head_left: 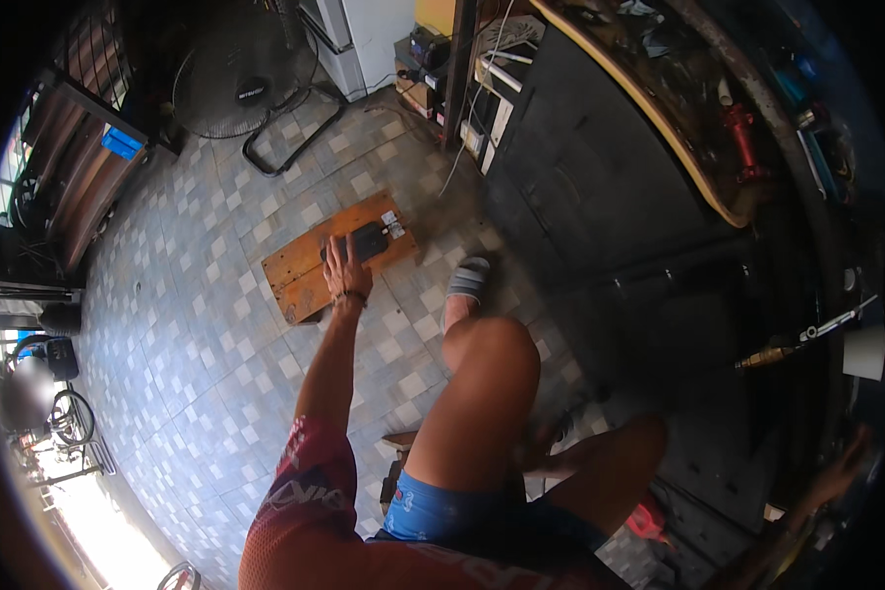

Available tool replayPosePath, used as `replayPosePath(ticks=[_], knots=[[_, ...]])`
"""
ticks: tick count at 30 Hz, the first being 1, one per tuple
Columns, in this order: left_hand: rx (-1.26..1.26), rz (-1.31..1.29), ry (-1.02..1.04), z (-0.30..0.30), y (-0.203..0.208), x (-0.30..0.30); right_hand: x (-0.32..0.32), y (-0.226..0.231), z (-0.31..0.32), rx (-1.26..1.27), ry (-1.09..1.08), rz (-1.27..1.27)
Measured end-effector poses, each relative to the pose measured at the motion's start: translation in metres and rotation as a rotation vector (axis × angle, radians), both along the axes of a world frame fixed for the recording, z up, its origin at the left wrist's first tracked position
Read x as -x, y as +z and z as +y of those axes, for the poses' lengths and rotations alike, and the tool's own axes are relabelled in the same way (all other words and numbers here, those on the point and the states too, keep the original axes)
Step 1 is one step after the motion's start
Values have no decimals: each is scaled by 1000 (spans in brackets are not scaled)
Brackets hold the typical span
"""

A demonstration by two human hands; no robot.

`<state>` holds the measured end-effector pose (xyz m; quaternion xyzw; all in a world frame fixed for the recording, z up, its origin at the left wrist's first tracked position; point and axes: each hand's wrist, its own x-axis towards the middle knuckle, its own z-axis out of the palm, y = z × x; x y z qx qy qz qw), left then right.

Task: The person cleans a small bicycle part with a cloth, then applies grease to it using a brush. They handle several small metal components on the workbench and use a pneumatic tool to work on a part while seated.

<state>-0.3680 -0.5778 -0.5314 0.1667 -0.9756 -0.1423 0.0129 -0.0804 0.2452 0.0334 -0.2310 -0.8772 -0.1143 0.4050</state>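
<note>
Head view: left grip (345, 264) over black case (372, 238), wooden desk (295, 282) beneath; right grip (853, 460) blurred, can't tell whether either's closed!

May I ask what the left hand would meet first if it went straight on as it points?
The left hand, apparently resting on the black case, would probably meet the wooden bench top first; depth is unclear, so it might pass above.

My left hand (344, 265) lay on a black object (372, 239) on the wooden tabletop (295, 280); my right hand (840, 477) stretched out, blurred, far right
</note>
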Motion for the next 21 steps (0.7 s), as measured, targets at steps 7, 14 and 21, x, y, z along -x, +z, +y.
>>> replayPosePath(ticks=[7, 14, 21], knots=[[-291, -182, 64, 94, -25, -171, 22, -11, -47, 235, 109, 67], [-273, -930, -257, 42, -12, -331, 35, -34, -27, 232, 169, 33], [-172, -942, -128, 36, 31, -431, 32, -32, -63, 201, 179, 90]])
